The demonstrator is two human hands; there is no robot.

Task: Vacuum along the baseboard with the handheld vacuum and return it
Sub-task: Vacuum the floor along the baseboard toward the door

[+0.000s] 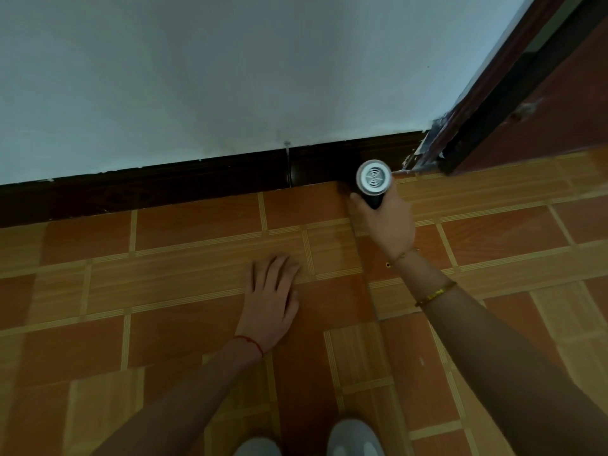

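Observation:
My right hand (388, 222) grips the black body of the handheld vacuum (373, 181). Its round white rear vent faces the camera, and its nozzle end is hidden, pointing down at the foot of the dark brown baseboard (197, 179). The vacuum sits near the baseboard's right end, close to the door frame. My left hand (271, 297) lies flat on the tiled floor with its fingers straight, well left of and nearer to me than the vacuum.
A white wall (230, 77) rises above the baseboard. A dark reddish door frame (487, 103) and door stand at the right. Orange wood-pattern floor tiles (164, 291) stretch left and toward me. My two grey shoes (355, 439) show at the bottom edge.

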